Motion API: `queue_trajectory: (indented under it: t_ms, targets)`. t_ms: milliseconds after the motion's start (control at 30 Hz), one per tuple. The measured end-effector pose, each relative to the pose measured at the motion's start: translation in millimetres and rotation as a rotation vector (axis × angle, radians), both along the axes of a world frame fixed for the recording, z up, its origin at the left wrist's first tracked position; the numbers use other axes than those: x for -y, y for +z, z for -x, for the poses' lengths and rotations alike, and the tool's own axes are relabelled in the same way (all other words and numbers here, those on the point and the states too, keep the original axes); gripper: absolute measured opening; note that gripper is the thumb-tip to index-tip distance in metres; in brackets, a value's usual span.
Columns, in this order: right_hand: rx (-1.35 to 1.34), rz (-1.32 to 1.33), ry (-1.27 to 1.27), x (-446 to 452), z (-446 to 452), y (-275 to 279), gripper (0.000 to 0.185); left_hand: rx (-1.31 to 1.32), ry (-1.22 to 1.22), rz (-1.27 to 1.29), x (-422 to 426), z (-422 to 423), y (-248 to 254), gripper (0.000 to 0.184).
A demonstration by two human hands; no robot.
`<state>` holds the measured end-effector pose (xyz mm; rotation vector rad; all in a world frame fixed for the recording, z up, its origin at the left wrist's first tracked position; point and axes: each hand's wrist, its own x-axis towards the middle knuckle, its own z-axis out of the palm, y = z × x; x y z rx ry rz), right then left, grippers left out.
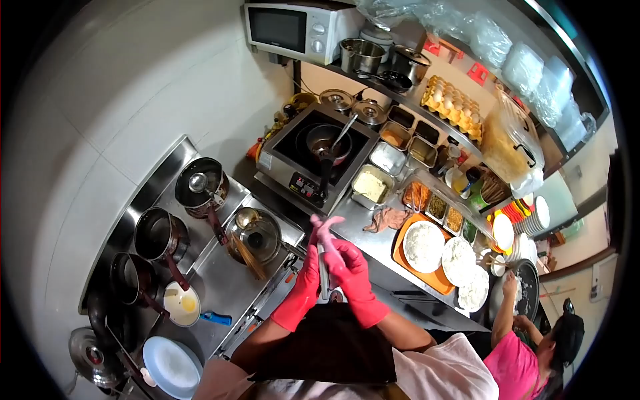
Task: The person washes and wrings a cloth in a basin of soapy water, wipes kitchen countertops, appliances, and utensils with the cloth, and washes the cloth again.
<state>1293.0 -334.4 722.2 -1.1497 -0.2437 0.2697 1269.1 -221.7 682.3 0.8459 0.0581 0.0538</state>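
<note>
Both my hands wear red rubber gloves and meet in front of my apron, over the gap between the two counters. My left hand (301,288) is upright with its fingers closed against a narrow grey strip (324,273) between the palms. My right hand (351,277) curls its fingers in from the other side. Above them a paler pink, floppy piece (325,232) sticks up; whether it is loose glove fingers or a separate thing I cannot tell. Nearest ahead is the induction cooker (287,167), bearing a pot (320,141) with a ladle (345,130) in it.
On the left counter stand several dark pots, a glass lid (267,243), a bowl with yellow liquid (181,303) and a blue basin (172,370). To the right are an orange tray (400,243), plates of rice (459,261) and food containers. A co-worker in pink (517,367) works beside a large pan (529,287).
</note>
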Motion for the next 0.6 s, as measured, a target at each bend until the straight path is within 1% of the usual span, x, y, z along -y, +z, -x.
queue_trajectory:
  t_ms: [33, 100, 167, 200, 233, 267, 300, 400, 433, 500, 533, 567, 600]
  targets:
    - [0.301, 0.163, -0.104, -6.3, 0.3, -3.4, 0.030, -0.071, -0.024, 0.111, 4.4, 0.3, 1.1, 0.078]
    - [0.588, 0.431, -0.194, -5.7, -4.1, 9.4, 0.032, -0.151, -0.097, 0.233, 4.6, 2.1, 0.4, 0.080]
    - [0.526, 0.533, -0.146, -5.9, -15.6, 11.6, 0.028, -0.173, -0.195, 0.263, 1.1, 7.3, -5.2, 0.081]
    - [0.493, 0.583, -0.122, -5.4, -21.0, 10.4, 0.026, -0.184, -0.165, 0.284, 5.8, 14.3, 58.3, 0.081]
    - [0.428, 0.607, -0.126, -5.1, -27.5, 1.8, 0.025, -0.222, -0.228, 0.318, -0.4, 19.9, 38.2, 0.081]
    - [0.464, 0.599, -0.085, -0.6, -38.9, -12.1, 0.023, -0.262, -0.292, 0.351, -6.5, 25.5, 18.2, 0.081]
    - [0.501, 0.591, -0.041, 5.8, -48.2, -21.1, 0.022, -0.337, -0.346, 0.301, -17.0, 32.8, 24.3, 0.079]
    - [0.143, 0.520, 0.112, 20.2, -49.4, -31.2, 0.021, -0.250, -0.403, 0.498, -26.3, 29.9, 26.6, 0.074]
    - [0.095, 0.465, 0.097, 19.9, -49.7, -31.9, 0.020, -0.257, -0.373, 0.574, -25.3, 29.5, 30.6, 0.071]
    - [-0.004, 0.353, 0.067, 11.4, -47.1, -9.3, 0.019, -0.314, -0.362, 0.613, -27.5, 27.2, 20.5, 0.070]
    - [0.170, 0.468, 0.060, 6.0, -45.5, 9.7, 0.018, -0.296, -0.356, 0.598, -28.4, 26.1, 16.9, 0.069]
    - [0.295, 0.496, 0.105, 1.4, -45.4, 20.0, 0.020, -0.281, -0.351, 0.583, -29.1, 25.7, 13.9, 0.069]
    - [0.486, 0.529, 0.110, -5.6, -44.4, 14.4, 0.020, -0.266, -0.350, 0.567, -29.5, 25.5, 12.8, 0.069]
